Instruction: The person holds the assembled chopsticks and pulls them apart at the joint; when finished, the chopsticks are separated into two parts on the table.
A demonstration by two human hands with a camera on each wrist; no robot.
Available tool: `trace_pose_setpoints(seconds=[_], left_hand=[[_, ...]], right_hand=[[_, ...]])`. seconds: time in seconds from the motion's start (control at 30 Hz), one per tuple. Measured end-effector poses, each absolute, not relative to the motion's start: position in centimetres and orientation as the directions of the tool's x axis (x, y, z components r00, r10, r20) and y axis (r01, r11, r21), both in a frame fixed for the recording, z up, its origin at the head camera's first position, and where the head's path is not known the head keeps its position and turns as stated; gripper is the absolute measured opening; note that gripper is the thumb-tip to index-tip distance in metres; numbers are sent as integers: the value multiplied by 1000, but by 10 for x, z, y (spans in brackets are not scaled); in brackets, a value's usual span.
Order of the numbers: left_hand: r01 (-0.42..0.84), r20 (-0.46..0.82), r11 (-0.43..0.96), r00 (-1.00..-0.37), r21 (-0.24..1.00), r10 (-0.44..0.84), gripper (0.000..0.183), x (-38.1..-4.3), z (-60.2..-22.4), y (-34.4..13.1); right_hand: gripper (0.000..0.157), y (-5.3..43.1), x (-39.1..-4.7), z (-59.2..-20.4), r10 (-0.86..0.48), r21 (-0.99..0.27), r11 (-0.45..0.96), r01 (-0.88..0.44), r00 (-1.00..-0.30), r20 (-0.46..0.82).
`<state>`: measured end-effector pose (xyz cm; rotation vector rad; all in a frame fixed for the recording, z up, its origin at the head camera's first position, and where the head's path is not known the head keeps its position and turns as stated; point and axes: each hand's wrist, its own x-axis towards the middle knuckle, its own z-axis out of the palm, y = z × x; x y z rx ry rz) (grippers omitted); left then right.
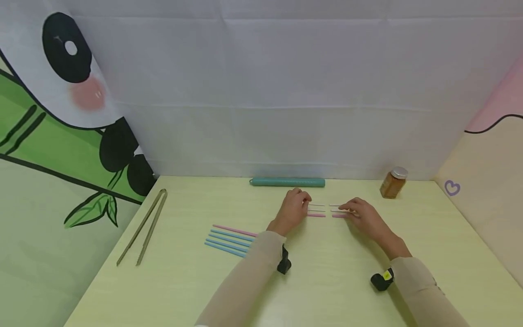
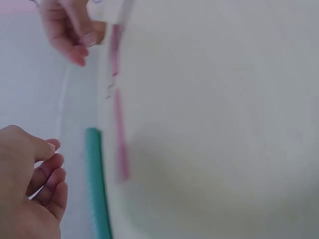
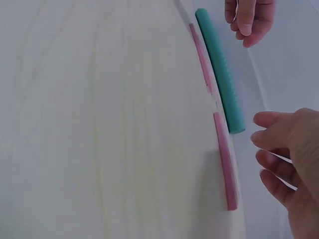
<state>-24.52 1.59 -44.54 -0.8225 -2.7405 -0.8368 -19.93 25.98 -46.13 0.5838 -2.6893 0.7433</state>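
My left hand (image 1: 291,209) hovers at the left end of a short row of thin sticks, its fingers loosely bent and nothing visible in them. At the row's front lies a pink stick (image 1: 316,215), with pale sticks (image 1: 316,205) behind it. Across a small gap, a matching row has another pink stick (image 1: 338,216) in front. Over that row's right part is my right hand (image 1: 363,220), fingers relaxed and apart in the right wrist view, holding nothing visible. Left of my left sleeve, several blue sticks (image 1: 226,247) and a pink stick (image 1: 233,230) lie side by side, right ends hidden.
A teal tube (image 1: 288,182) lies along the table's back edge, behind my left hand. Metal tongs (image 1: 153,218) rest at the left side. At the back right stands a glass jar (image 1: 393,184) with a silver lid and brown contents. A white cloth (image 1: 286,91) hangs behind.
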Motion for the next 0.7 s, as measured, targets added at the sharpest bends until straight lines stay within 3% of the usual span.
trace_pose_setpoints(seconds=[0.3,0.7], left_hand=[[522,302,631,-851,574,429,18,-251,-409,-53],[433,227,679,-899,593,375,18,-245,-415,-169]], right_hand=[[26,228,-193,-442,-333,-499,724,-476,-875,351],[28,170,-187,-439,-396,-536,662,-524,-852,344]])
